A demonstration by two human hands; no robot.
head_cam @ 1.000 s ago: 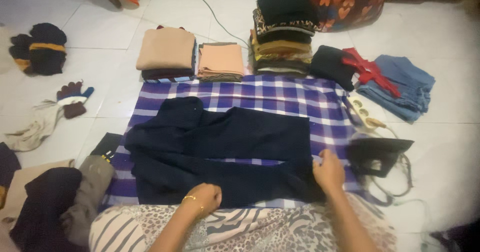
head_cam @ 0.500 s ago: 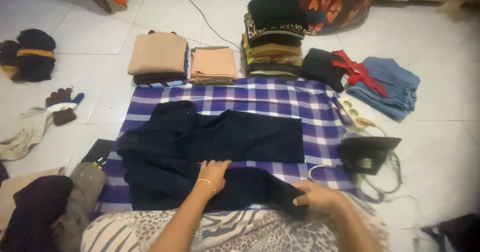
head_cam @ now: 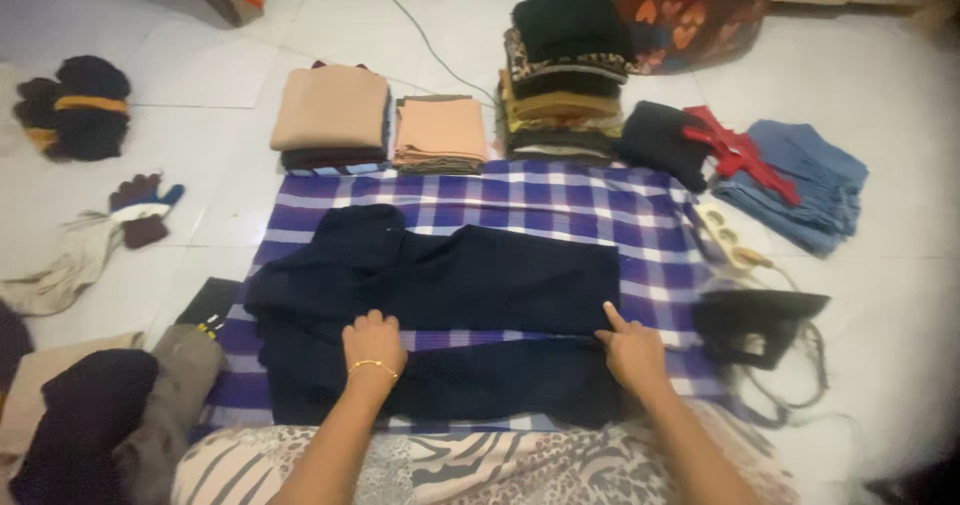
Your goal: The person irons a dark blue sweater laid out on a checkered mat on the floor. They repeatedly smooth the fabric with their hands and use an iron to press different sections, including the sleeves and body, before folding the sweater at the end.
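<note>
Clearly, the dark navy garment (head_cam: 440, 305) lay spread across the purple checked cloth (head_cam: 560, 190) on the tiled floor (head_cam: 200, 75), a strip of the cloth showing between its two long parts. The left hand (head_cam: 374, 343) rested flat on the near part, fingers together and pointing away, gripping nothing. The right hand (head_cam: 632, 350) pressed at the garment's right edge, its forefinger stretched toward the corner of the far part and the other fingers curled low; whether they pinched any fabric could not be told. The garment looked soft and limp, light enough to slide under a palm, and likely to wrinkle or bunch rather than hold a shape. It seemed best taken at an edge or corner, just past the fingertips, with the other palm holding the middle flat. Beyond the fingers, past the cloth's far edge, stood folded piles: a beige stack (head_cam: 330, 115), a peach stack (head_cam: 440, 133) and a taller mixed stack (head_cam: 565, 75). Just right of the right hand sat a dark iron (head_cam: 755, 325) with its cord, near a pale power strip (head_cam: 728, 235).
</note>
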